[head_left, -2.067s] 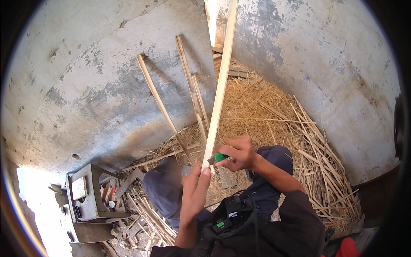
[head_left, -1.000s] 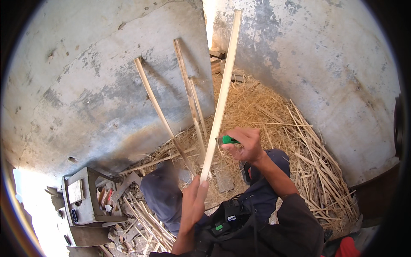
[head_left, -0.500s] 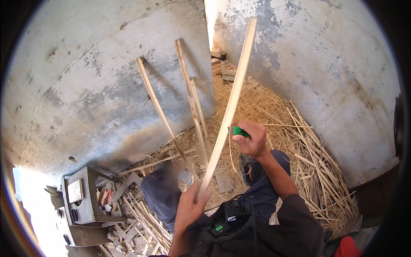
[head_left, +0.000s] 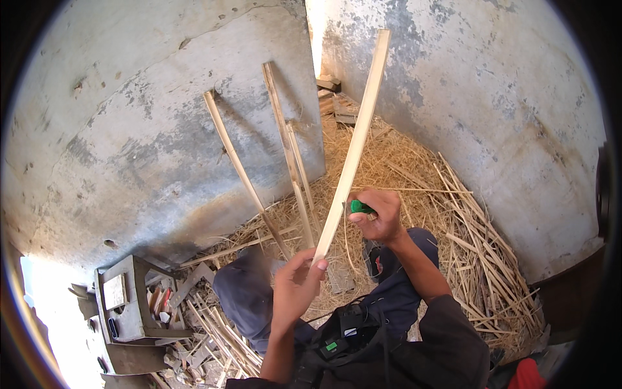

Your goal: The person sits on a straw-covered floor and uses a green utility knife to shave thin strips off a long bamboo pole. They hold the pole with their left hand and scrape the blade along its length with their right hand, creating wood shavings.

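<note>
A long pale wooden strip slants up from my lap toward the far wall. My left hand is closed around its lower end, the thumb lying on the strip's face; the part inside the fist is hidden. Partway up, at the strip's right edge, my right hand grips a tool with a green handle. A small dark piece of that tool is by the strip's edge, too small to tell whether it touches.
Several wooden strips lean on the left wall. Straw-like shavings cover the floor, with a heap of thin sticks on the right. A worn wooden box stands at lower left, beside scraps and more sticks.
My left hand has moved up and forward along the strip's lower end. My right hand, with the green-handled tool, has come slightly nearer to me along the strip.
</note>
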A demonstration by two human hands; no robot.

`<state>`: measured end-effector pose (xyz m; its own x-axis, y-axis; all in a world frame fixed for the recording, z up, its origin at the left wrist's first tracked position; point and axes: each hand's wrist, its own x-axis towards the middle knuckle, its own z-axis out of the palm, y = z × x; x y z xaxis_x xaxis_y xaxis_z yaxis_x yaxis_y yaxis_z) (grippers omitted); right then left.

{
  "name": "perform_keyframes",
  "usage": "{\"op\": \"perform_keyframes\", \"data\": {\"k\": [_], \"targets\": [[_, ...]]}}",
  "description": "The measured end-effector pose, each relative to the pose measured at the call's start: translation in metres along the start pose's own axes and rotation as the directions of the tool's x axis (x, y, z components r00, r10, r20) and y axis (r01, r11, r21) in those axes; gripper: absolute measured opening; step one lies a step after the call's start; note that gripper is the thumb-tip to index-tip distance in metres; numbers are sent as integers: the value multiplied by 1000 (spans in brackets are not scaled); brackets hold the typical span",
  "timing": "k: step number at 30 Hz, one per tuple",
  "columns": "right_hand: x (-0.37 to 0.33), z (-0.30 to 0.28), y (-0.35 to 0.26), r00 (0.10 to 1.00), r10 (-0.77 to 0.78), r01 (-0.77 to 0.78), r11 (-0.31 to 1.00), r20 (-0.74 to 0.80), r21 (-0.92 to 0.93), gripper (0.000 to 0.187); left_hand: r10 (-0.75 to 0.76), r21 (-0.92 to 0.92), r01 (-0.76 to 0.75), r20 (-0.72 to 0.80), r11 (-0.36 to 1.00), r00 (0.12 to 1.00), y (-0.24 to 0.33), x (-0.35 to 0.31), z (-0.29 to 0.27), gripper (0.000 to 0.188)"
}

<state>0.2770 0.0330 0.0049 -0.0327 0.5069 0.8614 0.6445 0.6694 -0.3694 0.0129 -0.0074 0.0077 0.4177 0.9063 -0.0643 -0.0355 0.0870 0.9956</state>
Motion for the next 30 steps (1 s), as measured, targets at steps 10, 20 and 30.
{"op": "perform_keyframes", "data": {"k": [10, 20, 30], "targets": [[-3, -3, 1, 1000, -27, 27, 997, 4, -65, 36, 99, 56, -93, -113, 994, 989, 0, -9, 6, 33], [-1, 1, -1, 997, -73, 74, 990, 15, -122, 38, 201, 132, -184, -124, 974, 972, -16, -14, -4, 33], [-3, 2, -3, 996, -64, 73, 982, 58, -175, 39, 222, 150, -200, -147, 968, 964, -18, -21, -9, 33]]}}
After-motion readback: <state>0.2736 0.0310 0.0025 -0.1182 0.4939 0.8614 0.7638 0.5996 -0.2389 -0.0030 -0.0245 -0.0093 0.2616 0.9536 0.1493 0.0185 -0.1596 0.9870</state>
